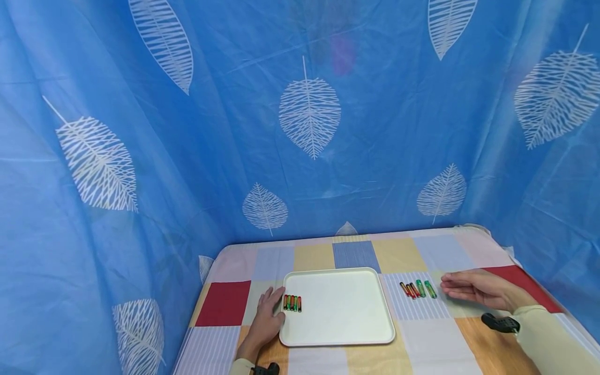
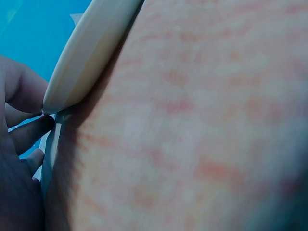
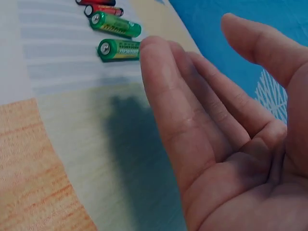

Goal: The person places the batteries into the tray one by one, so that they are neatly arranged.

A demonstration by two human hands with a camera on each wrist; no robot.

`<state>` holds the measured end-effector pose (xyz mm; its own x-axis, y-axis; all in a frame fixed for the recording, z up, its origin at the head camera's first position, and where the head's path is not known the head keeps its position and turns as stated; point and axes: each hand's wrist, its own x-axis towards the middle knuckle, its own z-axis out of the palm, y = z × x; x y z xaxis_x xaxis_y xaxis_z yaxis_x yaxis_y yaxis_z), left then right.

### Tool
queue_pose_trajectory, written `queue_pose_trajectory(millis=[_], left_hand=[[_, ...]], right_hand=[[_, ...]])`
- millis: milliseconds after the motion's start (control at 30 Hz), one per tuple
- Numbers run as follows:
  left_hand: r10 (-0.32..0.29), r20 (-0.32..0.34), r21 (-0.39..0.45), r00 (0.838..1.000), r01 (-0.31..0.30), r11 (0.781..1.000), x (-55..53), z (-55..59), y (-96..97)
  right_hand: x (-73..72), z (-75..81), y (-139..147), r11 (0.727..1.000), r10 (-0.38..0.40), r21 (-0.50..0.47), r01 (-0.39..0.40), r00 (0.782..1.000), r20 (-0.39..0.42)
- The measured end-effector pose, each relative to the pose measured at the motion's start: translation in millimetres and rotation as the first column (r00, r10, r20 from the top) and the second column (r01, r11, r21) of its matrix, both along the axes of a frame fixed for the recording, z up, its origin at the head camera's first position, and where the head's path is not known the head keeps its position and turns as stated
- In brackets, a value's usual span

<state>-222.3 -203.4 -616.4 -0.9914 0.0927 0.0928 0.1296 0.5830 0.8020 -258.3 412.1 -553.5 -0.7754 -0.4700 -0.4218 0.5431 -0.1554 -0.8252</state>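
A white rectangular tray (image 1: 344, 312) lies on the table, with a short row of red and green batteries (image 1: 295, 303) along its left side. My left hand (image 1: 264, 324) rests against the tray's left edge, fingers extended; the left wrist view has its fingertips right at the tray rim (image 2: 72, 82). To the right of the tray, several more batteries lie side by side: red ones (image 1: 410, 290) and two green ones (image 1: 425, 289). Beside the green pair, my right hand (image 1: 483, 289) hovers with straight fingers, thumb spread apart and palm bare. Its fingertip overlaps the nearer green battery (image 3: 115, 49) in the right wrist view.
A patchwork tablecloth (image 1: 323, 258) in pale, red and orange squares covers the table. Blue curtains (image 1: 375, 156) with white leaf prints hang behind it and at both sides. A black strap device (image 1: 499, 323) sits at the right wrist.
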Motion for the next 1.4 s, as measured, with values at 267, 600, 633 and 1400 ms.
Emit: queue_pose_trajectory(millis=[267,600,633,1400], left_hand=[[-0.002,0.009,-0.002,1.000,0.002,1.000,-0.9,-0.2,-0.7],[-0.015,0.001,0.010,1.000,0.015,1.000,-1.8,-1.0,-1.1],[-0.017,0.001,0.013,1.000,0.017,1.000,-1.7,-0.9,-1.1],[-0.008,-0.005,0.018,1.000,0.008,1.000,-2.2,-1.2,-2.0]], right_hand=[[-5.1,-6.2,-4,0.994,0.006,0.109,-0.007,1.000,0.005],[-14.5,-7.5,-23,0.948,-0.002,0.318,0.013,0.999,-0.035],[-15.4,-7.1,-25,0.938,-0.011,0.345,0.023,0.999,-0.036],[-29.6,1.8,-76,0.478,0.112,0.866,0.146,0.968,-0.225]])
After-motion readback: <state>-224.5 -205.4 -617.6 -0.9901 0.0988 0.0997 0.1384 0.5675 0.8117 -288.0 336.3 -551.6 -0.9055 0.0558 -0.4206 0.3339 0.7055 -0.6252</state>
